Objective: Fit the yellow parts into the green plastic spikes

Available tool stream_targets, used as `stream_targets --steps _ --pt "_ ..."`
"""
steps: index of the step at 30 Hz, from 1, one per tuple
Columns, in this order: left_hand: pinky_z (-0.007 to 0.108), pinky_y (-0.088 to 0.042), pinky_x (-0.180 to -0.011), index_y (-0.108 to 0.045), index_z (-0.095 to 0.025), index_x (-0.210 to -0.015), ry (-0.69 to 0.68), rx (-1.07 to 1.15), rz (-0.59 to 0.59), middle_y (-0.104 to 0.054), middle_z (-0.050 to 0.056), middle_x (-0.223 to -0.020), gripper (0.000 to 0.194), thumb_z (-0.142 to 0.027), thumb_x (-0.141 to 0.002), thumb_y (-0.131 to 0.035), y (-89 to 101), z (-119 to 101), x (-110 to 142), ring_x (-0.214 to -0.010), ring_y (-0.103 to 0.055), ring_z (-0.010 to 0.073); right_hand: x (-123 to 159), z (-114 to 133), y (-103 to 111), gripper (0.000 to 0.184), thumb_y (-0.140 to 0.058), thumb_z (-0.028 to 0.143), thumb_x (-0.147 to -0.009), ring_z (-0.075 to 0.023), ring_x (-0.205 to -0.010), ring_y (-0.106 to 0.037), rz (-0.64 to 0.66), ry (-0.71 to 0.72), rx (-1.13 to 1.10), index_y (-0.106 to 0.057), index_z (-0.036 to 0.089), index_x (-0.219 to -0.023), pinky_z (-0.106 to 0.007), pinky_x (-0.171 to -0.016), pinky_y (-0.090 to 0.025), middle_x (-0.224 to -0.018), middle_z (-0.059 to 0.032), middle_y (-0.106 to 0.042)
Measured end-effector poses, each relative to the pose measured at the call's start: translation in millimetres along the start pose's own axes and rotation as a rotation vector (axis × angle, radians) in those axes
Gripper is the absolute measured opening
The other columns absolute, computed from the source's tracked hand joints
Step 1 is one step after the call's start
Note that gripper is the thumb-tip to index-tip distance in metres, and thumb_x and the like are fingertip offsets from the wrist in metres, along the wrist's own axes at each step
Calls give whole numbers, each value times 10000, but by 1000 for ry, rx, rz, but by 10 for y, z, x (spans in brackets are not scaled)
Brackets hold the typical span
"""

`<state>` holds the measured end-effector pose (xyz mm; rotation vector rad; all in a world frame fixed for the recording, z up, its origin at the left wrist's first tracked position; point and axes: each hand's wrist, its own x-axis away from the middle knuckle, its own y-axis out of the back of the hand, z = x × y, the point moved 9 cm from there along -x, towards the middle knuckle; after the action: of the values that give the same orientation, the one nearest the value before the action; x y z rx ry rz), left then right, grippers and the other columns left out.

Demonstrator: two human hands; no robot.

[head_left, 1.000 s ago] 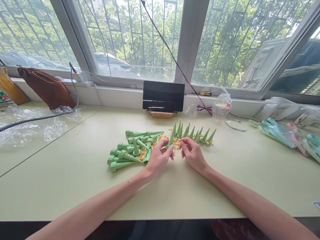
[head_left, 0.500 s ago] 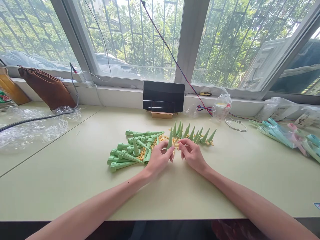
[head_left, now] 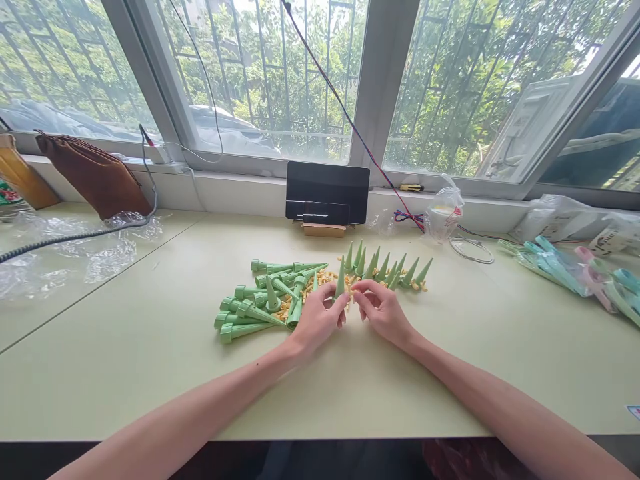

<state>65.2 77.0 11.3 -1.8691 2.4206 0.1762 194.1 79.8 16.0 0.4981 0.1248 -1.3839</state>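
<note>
My left hand (head_left: 323,313) is closed around the base of a green plastic plant-watering spike (head_left: 341,280), whose point stands upright. Close to its right side, my right hand (head_left: 380,305) has thumb and forefinger pinched together; whatever they grip is too small to make out. Small yellowish plastic pieces (head_left: 327,275) lie in a loose heap behind and beside the left hand, partly covered by it. More green spikes (head_left: 250,311) are piled on their sides at left. Several upright spikes (head_left: 383,268) stand in a cluster behind my right hand, yellowish pieces around their bases.
A black tablet (head_left: 327,187) leans on a small cardboard stand (head_left: 324,231) at the back. Clear plastic wrap (head_left: 110,250) and a brown pouch (head_left: 95,173) are at left. A bagged cup (head_left: 444,217), a white cable (head_left: 473,251) and pastel plastic items (head_left: 565,267) lie at right.
My right hand has shifted slightly left, its fingertips closer to the spike in my left hand. The left hand and its spike stay nearly still.
</note>
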Motion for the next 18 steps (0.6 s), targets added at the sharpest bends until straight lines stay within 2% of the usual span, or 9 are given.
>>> stream_targets --steps 9,15,18 --pt "245 -487 -534 -599 -178 -895 -10 14 26 -605 13 -840 325 -503 -889 -595 -23 23 -9 -571 -542 102 -4 8 16 214 -584 404 -939 -113 -526 -532 -10 24 3 -619 196 -976 -266 -515 -458 -775 -6 -613" --pt "262 -511 -593 -630 -177 -920 -30 29 34 -597 -1 -761 337 -510 -889 -598 -34 -2 -5 -588 -568 118 -14 -8 38 229 -600 428 -926 -102 -541 -543 -33 31 -61 -587 204 -974 -259 -492 -467 -897 -24 -610" --pt "261 -518 -597 -642 -177 -946 -42 40 27 -611 7 -825 334 -504 -894 -596 -24 -22 -15 -592 -571 109 -15 0 39 213 -609 416 -924 -97 -536 -541 -35 35 -60 -586 206 -953 -255 -491 -466 -873 -12 -601"
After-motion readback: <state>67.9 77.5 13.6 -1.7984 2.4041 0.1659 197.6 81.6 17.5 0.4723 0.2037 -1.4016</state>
